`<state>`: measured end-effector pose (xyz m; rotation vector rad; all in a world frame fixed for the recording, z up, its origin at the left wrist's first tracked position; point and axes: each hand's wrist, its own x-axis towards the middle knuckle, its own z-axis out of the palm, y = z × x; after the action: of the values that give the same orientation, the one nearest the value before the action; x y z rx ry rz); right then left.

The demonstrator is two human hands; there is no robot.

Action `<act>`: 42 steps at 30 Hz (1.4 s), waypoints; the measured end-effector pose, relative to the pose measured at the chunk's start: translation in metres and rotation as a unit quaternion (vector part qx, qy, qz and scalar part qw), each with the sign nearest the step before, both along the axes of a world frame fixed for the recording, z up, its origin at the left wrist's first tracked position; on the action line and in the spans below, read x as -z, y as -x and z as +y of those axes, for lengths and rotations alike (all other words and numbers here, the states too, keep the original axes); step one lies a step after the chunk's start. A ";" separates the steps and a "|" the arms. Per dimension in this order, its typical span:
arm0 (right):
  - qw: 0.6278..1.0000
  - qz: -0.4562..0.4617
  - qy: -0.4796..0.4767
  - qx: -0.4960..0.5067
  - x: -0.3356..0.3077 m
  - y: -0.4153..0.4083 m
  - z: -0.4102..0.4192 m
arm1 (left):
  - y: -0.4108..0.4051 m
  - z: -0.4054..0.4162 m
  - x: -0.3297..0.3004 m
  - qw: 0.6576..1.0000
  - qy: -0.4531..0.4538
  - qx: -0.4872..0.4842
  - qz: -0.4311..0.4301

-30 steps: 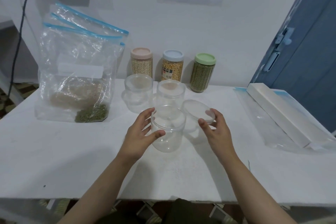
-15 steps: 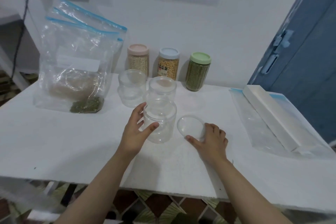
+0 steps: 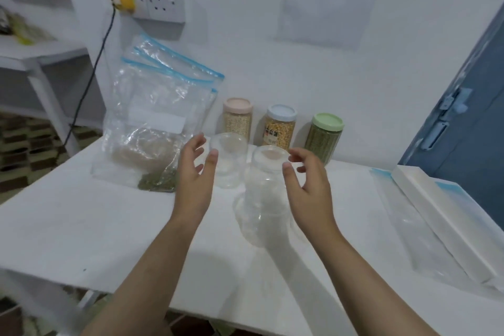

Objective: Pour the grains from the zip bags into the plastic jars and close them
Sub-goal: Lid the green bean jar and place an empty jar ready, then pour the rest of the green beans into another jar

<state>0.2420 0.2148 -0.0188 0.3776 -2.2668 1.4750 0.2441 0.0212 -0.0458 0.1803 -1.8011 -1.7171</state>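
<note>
**White table against a white wall, both hands raised over the clear jars**

Centre of the frame: a white table (image 3: pixel 81 226), set against a white wall (image 3: pixel 259 49). On that wall, upper left, a socket plate (image 3: pixel 161 3) with a yellow plug (image 3: pixel 122 1) and a dark cord (image 3: pixel 90 84) trailing down. Upper right of centre, a pale sheet of paper (image 3: pixel 330 0) (print too blurred to read). Far left, white shelving (image 3: pixel 41 57) over a patterned floor (image 3: pixel 21 144). Right edge, a blue door (image 3: pixel 463 131) with its latch.

Left of centre, leaning on the wall: zip bags (image 3: pixel 155 117) with blue seals, holding pale grain and some green grain low down. Along the wall at centre, three filled jars: pink-lidded jar (image 3: pixel 237 117), blue-lidded jar (image 3: pixel 281 128), green-lidded jar (image 3: pixel 324 136). In front of them, empty clear jars: back jar (image 3: pixel 229 161), middle jar (image 3: pixel 268 172), and nearest, blurred, front jar (image 3: pixel 259 221). Lower right, a flat empty bag (image 3: pixel 403 226) under a long white box (image 3: pixel 450 226).

Left hand (image 3: pixel 195 180) above the table just left of the clear jars, fingers spread and relaxed, holding nothing. Right hand (image 3: pixel 308 185) just right of the middle jar, fingers loosely bent and wide, gripping nothing (contact with the jar not clear).
</note>
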 end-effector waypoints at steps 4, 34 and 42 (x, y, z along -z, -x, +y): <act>0.999 0.025 -0.001 -0.041 -0.023 0.026 -0.061 | 0.025 -0.066 -0.022 0.997 0.020 -0.071 0.020; 0.992 -0.038 0.121 0.023 0.013 0.098 -0.243 | 0.074 -0.272 0.009 0.995 0.092 -0.005 -0.033; 0.994 0.046 -0.003 0.101 0.020 0.078 -0.178 | 0.057 -0.241 -0.017 0.973 0.217 0.001 0.085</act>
<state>0.1643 0.0370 -0.0385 0.2063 -2.1659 1.3216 0.1876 -0.2197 -0.0290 -0.1482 -1.9910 -1.2563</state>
